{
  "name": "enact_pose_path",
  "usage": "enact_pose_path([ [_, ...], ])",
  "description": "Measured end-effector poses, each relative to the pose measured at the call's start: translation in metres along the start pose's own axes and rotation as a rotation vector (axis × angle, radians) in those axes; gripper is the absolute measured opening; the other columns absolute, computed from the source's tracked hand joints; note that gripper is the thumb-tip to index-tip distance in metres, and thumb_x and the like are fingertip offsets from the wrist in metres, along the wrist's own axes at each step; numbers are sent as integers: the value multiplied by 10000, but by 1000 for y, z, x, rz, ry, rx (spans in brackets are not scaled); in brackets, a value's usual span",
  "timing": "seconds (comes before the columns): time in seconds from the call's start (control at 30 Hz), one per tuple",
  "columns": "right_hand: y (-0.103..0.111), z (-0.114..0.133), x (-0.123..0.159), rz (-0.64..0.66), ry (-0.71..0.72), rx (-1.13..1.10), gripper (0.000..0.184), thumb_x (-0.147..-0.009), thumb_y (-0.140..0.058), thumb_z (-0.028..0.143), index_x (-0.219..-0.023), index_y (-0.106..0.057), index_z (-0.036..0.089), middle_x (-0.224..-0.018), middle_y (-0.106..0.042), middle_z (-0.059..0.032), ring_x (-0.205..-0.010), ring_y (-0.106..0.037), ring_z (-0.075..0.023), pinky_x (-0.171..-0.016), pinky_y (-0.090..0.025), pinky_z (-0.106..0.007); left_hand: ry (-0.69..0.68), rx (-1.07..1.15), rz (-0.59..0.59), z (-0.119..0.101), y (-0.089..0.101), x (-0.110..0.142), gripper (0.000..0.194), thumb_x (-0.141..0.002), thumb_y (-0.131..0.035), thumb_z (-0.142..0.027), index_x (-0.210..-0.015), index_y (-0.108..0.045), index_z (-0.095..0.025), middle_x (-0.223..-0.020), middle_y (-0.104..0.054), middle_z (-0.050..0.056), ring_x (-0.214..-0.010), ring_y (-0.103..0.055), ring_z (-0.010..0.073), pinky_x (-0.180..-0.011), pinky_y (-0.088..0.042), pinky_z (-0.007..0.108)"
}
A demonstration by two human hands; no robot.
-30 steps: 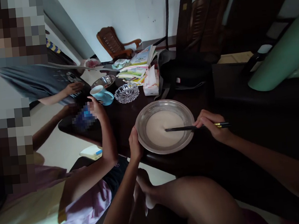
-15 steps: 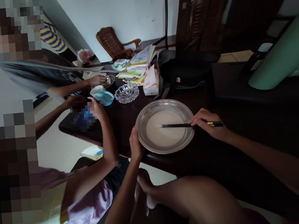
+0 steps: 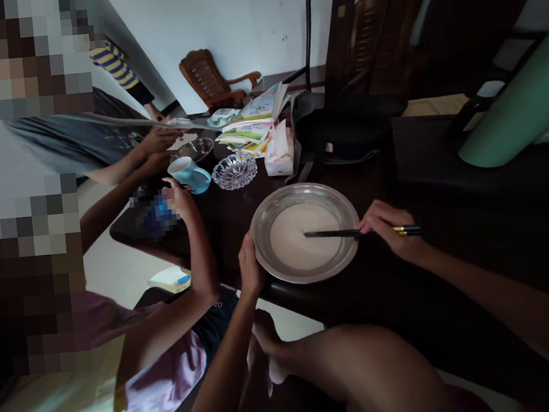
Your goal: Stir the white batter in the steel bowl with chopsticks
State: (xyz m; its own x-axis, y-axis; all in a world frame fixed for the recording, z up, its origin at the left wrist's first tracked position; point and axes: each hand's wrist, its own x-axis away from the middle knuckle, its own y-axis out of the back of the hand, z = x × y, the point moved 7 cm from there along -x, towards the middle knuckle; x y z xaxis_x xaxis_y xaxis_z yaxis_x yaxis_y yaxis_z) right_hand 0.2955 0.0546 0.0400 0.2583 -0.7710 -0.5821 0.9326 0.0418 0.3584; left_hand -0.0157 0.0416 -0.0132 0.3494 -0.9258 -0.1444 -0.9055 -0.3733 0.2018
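Metal bowl (image 3: 261, 233), one, is sitting just inside the table (image 3: 228, 226)'s near edge, left hand (image 3: 250, 269) bracing its side, closure unclear, right hand (image 3: 389, 228) gripping black chopsticks (image 3: 334, 233) dipping into pale liquid (image 3: 302, 255); low, even strokes are probably serving best.

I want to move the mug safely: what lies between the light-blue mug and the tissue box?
The head view shows a clear glass dish between the mug and tissue box.

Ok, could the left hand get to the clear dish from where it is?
Probably yes: nothing seems to stand between the left hand and the clear dish, just dark tabletop, though it would have to leave the side of the metal bowl.
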Motion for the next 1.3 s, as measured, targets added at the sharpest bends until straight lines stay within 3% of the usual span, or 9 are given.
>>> enact_pose_path([
  [0.1, -9, 7, 0, 113, 81, 16, 217, -956, -568, 268, -807, -725, 274, -822, -773, -6, -762, -650, -192, -728, -504, -377, -21, -9, -5, -2, 0, 0, 522, -959, -383, -524, -1140, -705, -156, -1206, -713, 92, -1177, -607, 260, -1061, -432, 381],
  [0.27, 7, -2, -1, -56, -28, 11, 342, -990, -501, 278, -700, -681, 267, -729, -732, -11, -711, -624, -190, -684, -492, -368, -12, 4, 3, -3, -1, 0, 480, -960, -406, -487, -1149, -702, -159, -1216, -708, 94, -1183, -607, 259, -1065, -433, 381],
  [0.43, -9, 2, 0, 122, 34, 14, 192, -942, -593, 280, -812, -734, 278, -835, -777, -6, -792, -651, -205, -748, -507, -386, -24, -7, -17, 0, 1, -1, 503, -942, -414, -539, -1116, -708, -170, -1206, -706, 94, -1206, -592, 262, -1089, -410, 384],
  [0.6, 8, -6, -1, -76, -76, 10, 348, -984, -513, 324, -690, -687, 256, -716, -728, -20, -705, -638, -192, -684, -492, -371, 8, 13, -7, 5, 0, -1, 535, -941, -400, -574, -1129, -700, -173, -1184, -715, 84, -1161, -610, 258, -1043, -436, 373],
  [0.77, -8, 6, 1, 96, 31, -11, 276, -970, -544, 321, -760, -712, 262, -791, -762, -20, -734, -657, -195, -713, -503, -380, 0, 13, -17, 5, 1, -1, 526, -934, -419, -575, -1117, -704, -173, -1202, -705, 83, -1191, -591, 257, -1075, -401, 367],
  [0.93, 8, -5, 0, -76, -94, -12, 359, -986, -507, 353, -683, -675, 257, -721, -715, -24, -710, -653, -199, -683, -510, -382, 3, 2, -10, 2, 0, -1, 508, -947, -405, -547, -1114, -706, -174, -1201, -709, 85, -1177, -598, 255, -1071, -412, 374],
  [1.13, -7, 4, 0, 106, 31, 30, 217, -947, -586, 314, -784, -725, 276, -799, -764, -14, -769, -649, -209, -734, -503, -399, -20, -32, -11, 1, 1, -1, 498, -958, -394, -519, -1136, -704, -172, -1220, -700, 90, -1215, -580, 252, -1100, -386, 371],
  [1.23, 8, -2, -1, -61, -18, 7, 335, -982, -517, 303, -693, -684, 269, -721, -724, -16, -718, -618, -201, -686, -487, -382, -6, -36, -10, 3, 1, -1, 499, -959, -390, -509, -1145, -700, -166, -1230, -696, 95, -1205, -584, 253, -1090, -394, 373],
  [1.3, 9, -2, 0, -75, -12, -49, 378, -998, -475, 302, -676, -669, 264, -693, -704, -17, -692, -614, -197, -664, -485, -377, 0, -27, -6, 3, 0, -1, 508, -963, -374, -507, -1148, -697, -162, -1218, -703, 94, -1186, -592, 252, -1079, -405, 376],
])
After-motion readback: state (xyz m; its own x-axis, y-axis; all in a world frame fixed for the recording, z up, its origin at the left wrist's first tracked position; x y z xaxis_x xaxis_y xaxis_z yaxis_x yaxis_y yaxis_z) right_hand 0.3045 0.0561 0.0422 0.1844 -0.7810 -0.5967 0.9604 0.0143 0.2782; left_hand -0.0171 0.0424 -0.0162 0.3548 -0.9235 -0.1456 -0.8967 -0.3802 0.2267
